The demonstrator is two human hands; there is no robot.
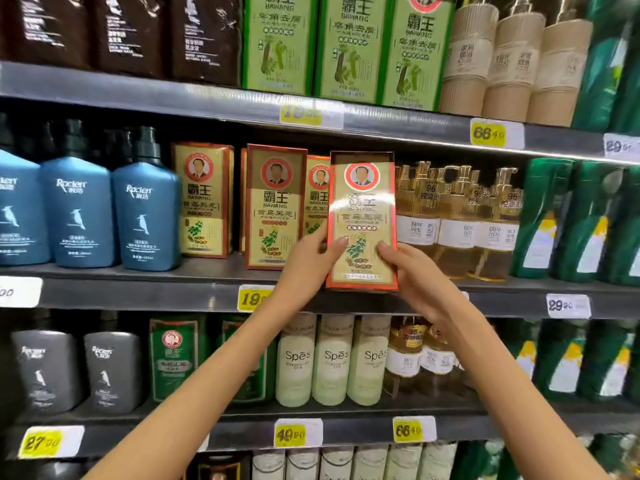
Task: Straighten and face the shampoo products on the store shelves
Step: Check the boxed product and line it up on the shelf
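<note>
1. We gripped the red-and-gold Bawang box (362, 216) with our left hand (308, 268) and right hand (415, 275), thumbs clamped on its front.
2. It stood upright at the middle shelf's (138, 292) near edge, right of the matching boxes (275, 206).

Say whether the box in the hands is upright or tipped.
Upright: the box shows its label squarely, left hand and right hand gripping its lower sides.
</note>
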